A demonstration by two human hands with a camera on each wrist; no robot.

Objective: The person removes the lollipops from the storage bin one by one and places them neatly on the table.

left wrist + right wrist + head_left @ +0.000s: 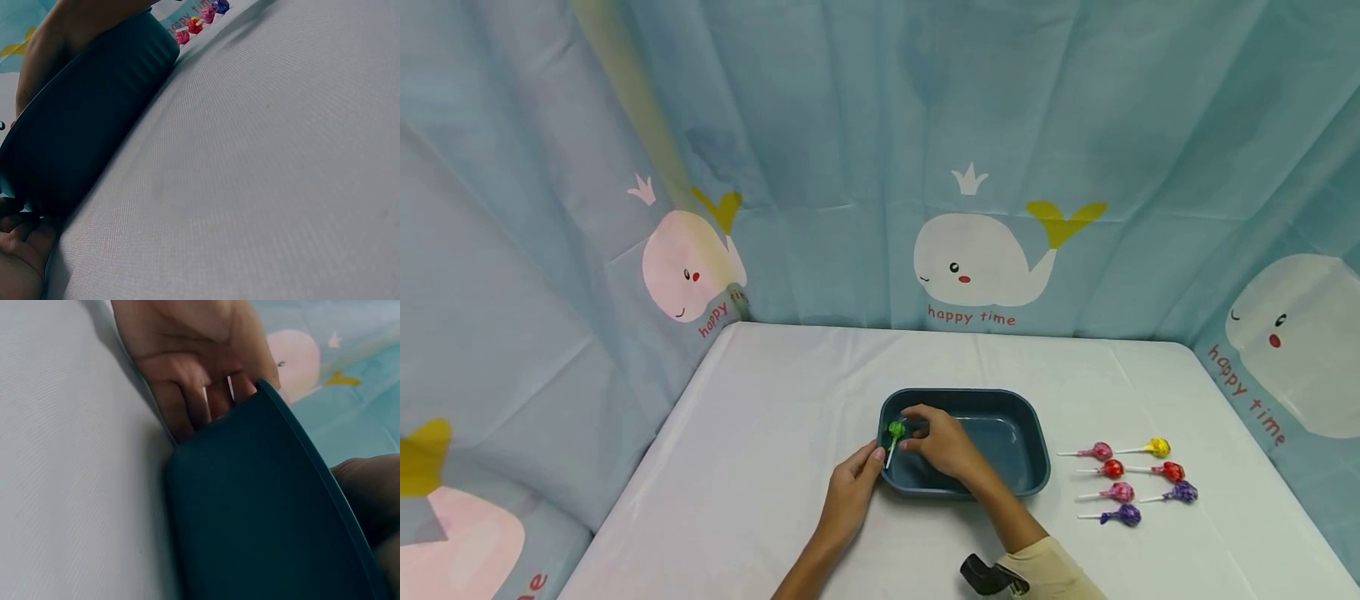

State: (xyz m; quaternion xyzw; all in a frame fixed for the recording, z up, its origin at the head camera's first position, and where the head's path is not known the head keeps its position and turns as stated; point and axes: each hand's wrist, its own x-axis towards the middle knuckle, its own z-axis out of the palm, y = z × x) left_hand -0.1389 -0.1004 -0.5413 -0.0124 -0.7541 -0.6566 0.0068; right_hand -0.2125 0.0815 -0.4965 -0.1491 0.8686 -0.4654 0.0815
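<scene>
A dark teal rectangular tray (1022, 433) stands on the white table. My left hand (848, 492) grips its near left corner, thumb at the rim; in the right wrist view the fingers (181, 406) of this hand bend against the end wall. Inside the tray, at its left end, a green lollipop (896, 430) leans with its white stick toward me. My right hand (943, 446) reaches over the near rim into the tray. Its fingers are spread and loosely bent just right of the lollipop, with a gap to it. The tray wall hides these fingers in both wrist views.
To the right of the tray lie several lollipops in two loose columns: pink (1102, 451), yellow (1159, 447), red (1173, 472) and purple (1184, 492) among them. A blue whale-print curtain (850, 250) hangs around the table (775, 417). A black strap-like object (983, 575) sits at the right sleeve.
</scene>
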